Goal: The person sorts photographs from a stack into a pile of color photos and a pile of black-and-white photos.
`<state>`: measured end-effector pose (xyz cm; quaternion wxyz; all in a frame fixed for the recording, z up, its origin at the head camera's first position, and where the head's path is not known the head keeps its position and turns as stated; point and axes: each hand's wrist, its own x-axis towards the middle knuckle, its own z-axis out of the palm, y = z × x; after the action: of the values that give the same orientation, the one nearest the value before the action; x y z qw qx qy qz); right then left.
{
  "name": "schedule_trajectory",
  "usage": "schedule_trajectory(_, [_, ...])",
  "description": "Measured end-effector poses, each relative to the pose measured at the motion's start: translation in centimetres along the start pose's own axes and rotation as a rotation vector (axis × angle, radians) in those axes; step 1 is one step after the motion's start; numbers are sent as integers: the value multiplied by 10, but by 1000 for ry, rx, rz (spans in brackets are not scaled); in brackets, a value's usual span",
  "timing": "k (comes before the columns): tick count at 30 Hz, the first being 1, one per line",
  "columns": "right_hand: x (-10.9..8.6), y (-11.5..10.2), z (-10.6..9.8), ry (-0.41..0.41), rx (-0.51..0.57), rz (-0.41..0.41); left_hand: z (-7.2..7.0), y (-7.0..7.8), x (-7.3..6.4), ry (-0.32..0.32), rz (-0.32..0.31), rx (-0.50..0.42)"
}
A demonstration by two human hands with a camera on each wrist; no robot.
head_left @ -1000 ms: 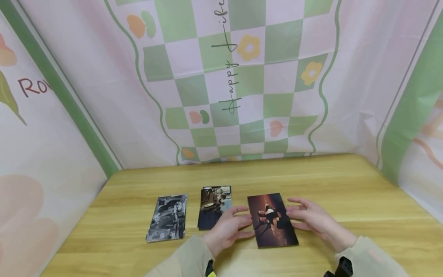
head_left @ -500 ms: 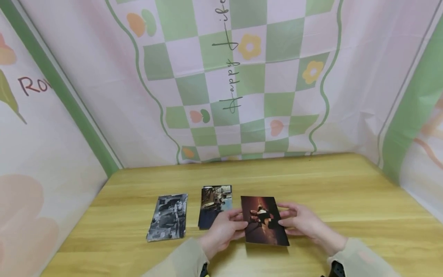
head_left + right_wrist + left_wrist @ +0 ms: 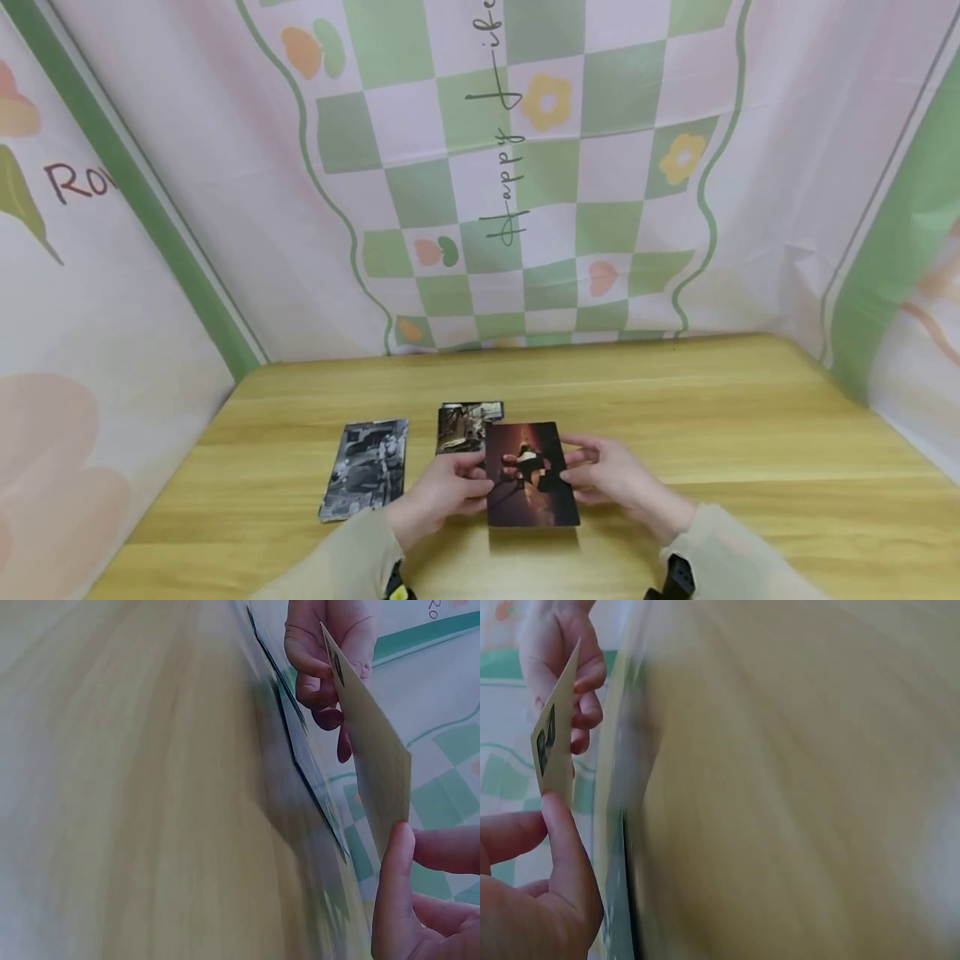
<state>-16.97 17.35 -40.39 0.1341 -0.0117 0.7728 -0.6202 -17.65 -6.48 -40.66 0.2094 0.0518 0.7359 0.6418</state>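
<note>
Between both hands, a dark reddish photo card (image 3: 525,508) is held up above the table, printed side up. My left hand (image 3: 438,493) pinches its left edge between thumb and fingers. At the right edge, my right hand (image 3: 618,477) pinches it the same way. Its pale back (image 3: 564,750) shows in the left wrist view, with a small dark picture on it. Partly behind the held card and left hand lies a pile of color photo cards (image 3: 459,427). Farther left rests a pile of black-and-white photo cards (image 3: 366,468).
The piles lie on a light wood-grain table (image 3: 720,417). A curtain with green checks and flowers (image 3: 540,183) hangs along the back edge, and a printed cloth panel (image 3: 112,333) stands at the left side.
Both hands took hold of the dark photo card at its sides, lifted it off the table and carried it left, where it now overlaps the color pile in view.
</note>
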Motion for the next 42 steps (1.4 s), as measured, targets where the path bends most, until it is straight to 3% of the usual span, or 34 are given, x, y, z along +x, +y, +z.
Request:
schedule_trajectory(15, [24, -18, 32, 31, 42, -13, -40, 6, 1, 2, -17, 113])
schedule_trajectory(24, [46, -23, 47, 40, 26, -26, -63, 7, 5, 59, 8, 199])
schedule_trajectory(34, [69, -19, 57, 26, 16, 34, -71, 1, 17, 129, 0, 223])
schedule_trajectory(42, [77, -22, 60, 30, -26, 76, -71, 0, 27, 161, -11, 304])
